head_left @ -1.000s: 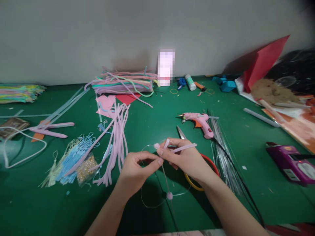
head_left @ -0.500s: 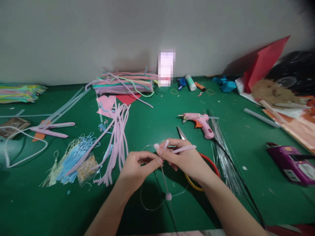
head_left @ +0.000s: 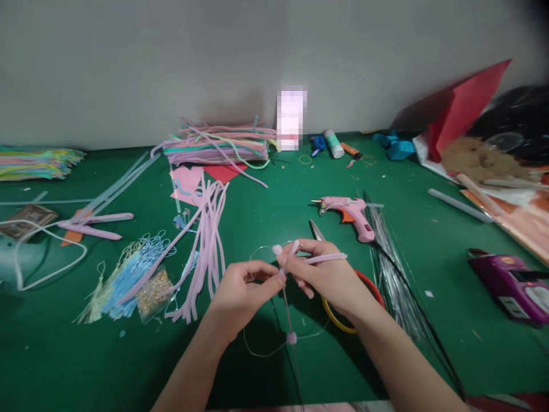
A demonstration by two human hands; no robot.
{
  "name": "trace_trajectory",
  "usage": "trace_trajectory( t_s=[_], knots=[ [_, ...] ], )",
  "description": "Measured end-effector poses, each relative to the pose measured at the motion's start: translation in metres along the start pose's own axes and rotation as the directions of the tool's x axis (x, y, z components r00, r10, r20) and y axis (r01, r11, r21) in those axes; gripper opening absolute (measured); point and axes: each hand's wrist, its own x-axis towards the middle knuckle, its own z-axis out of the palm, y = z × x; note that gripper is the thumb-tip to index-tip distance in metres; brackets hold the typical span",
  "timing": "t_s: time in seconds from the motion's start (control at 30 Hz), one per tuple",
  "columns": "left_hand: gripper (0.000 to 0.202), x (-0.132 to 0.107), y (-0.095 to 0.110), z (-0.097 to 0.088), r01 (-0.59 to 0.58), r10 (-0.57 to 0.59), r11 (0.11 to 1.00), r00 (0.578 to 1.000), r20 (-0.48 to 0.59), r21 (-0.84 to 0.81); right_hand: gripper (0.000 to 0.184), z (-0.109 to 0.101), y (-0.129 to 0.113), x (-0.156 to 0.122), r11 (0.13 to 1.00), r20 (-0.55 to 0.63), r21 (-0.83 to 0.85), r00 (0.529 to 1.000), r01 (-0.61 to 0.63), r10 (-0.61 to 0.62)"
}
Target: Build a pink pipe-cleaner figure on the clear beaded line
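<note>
My left hand (head_left: 246,289) is closed, thumb and forefinger pinching the thin wire frame (head_left: 288,309) at its middle. Close beside it, my right hand (head_left: 319,266) grips a pale pink pipe cleaner (head_left: 328,258) against the same frame, with its free end sticking out to the right. The fingers hide where the pipe cleaner meets the wire. A pink fuzzy knot (head_left: 278,250) sits on the frame above the fingertips, and another pink knot (head_left: 291,337) sits lower down among the wire loops. Scissors (head_left: 338,320) with red and yellow handles lie partly under my right hand and forearm.
A pink glue gun (head_left: 349,216) lies beyond my right hand, near a bundle of clear strands (head_left: 390,280). Pink pipe cleaners (head_left: 208,246), blue tassels (head_left: 139,274) and a bag of beads (head_left: 154,292) are to the left. A purple device (head_left: 512,286) stands at right.
Both hands hold nearly the same pose, with the fingertips shifted very slightly. The lower knot of the wire frame has risen a little. The whole view has slid slightly.
</note>
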Motion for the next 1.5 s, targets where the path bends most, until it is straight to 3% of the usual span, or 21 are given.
trace_trajectory(
  t_s=[0.2, 0.23, 0.33, 0.4, 0.5, 0.57, 0.67, 0.9, 1.0, 1.17, 1.27, 1.37, 1.5],
  knots=[
    [0.012, 0.001, 0.004, 0.001, 0.000, 0.001, 0.997, 1.000, 0.004, -0.074, 0.028, -0.003, -0.002, -0.003, 1.000, 0.043, -0.022, 0.999, 0.003, -0.002],
    [0.011, 0.002, 0.004, -0.001, -0.003, 0.004, 0.997, 1.000, 0.011, -0.083, 0.032, -0.007, -0.003, -0.005, 0.999, 0.072, -0.041, 0.997, 0.021, -0.018],
    [0.011, 0.002, 0.004, -0.007, 0.007, -0.005, 0.997, 1.000, 0.029, -0.080, 0.070, -0.022, -0.007, -0.011, 0.973, 0.150, -0.174, 0.980, 0.153, -0.128],
    [0.011, 0.002, 0.003, -0.011, 0.025, -0.021, 0.997, 0.999, 0.045, -0.079, 0.072, -0.031, -0.011, -0.014, 0.906, 0.150, -0.319, 0.958, 0.280, -0.243],
    [0.011, 0.001, 0.002, -0.013, 0.050, -0.041, 0.995, 0.994, 0.099, -0.087, 0.026, -0.039, -0.017, -0.016, 0.719, 0.193, -0.545, 0.900, 0.430, -0.392],
    [0.013, 0.002, 0.002, -0.013, 0.059, -0.048, 0.995, 0.990, 0.133, -0.082, 0.010, -0.040, -0.021, -0.016, 0.576, 0.249, -0.660, 0.865, 0.481, -0.436],
    [0.014, 0.003, 0.001, -0.011, 0.059, -0.049, 0.996, 0.990, 0.135, -0.065, 0.013, -0.037, -0.026, -0.018, 0.432, 0.308, -0.741, 0.832, 0.514, -0.461],
    [0.013, 0.006, -0.003, -0.005, 0.051, -0.053, 0.998, 0.989, 0.135, 0.023, 0.021, -0.025, -0.048, -0.012, 0.287, 0.527, -0.717, 0.764, 0.635, -0.373],
    [0.014, 0.007, -0.005, -0.003, 0.082, -0.082, 0.997, 0.985, 0.153, 0.006, 0.023, -0.020, -0.057, 0.001, 0.292, 0.604, -0.684, 0.744, 0.668, -0.286],
    [0.014, 0.003, -0.002, 0.000, 0.105, -0.108, 0.994, 0.984, 0.142, 0.028, 0.021, -0.014, -0.060, 0.018, 0.374, 0.678, -0.623, 0.713, 0.687, -0.182],
    [0.016, 0.002, 0.000, 0.001, 0.076, -0.081, 0.996, 0.988, 0.129, 0.038, 0.020, -0.013, -0.056, 0.025, 0.448, 0.669, -0.618, 0.732, 0.646, -0.133],
    [0.017, 0.003, -0.001, -0.002, 0.041, -0.047, 0.998, 0.992, 0.116, 0.053, 0.012, -0.016, -0.051, 0.030, 0.575, 0.643, -0.581, 0.758, 0.575, -0.109],
    [0.016, 0.003, -0.005, -0.010, 0.028, -0.040, 0.997, 0.985, 0.167, 0.072, 0.007, -0.022, -0.047, 0.030, 0.694, 0.610, -0.519, 0.785, 0.499, -0.109]
  ],
)
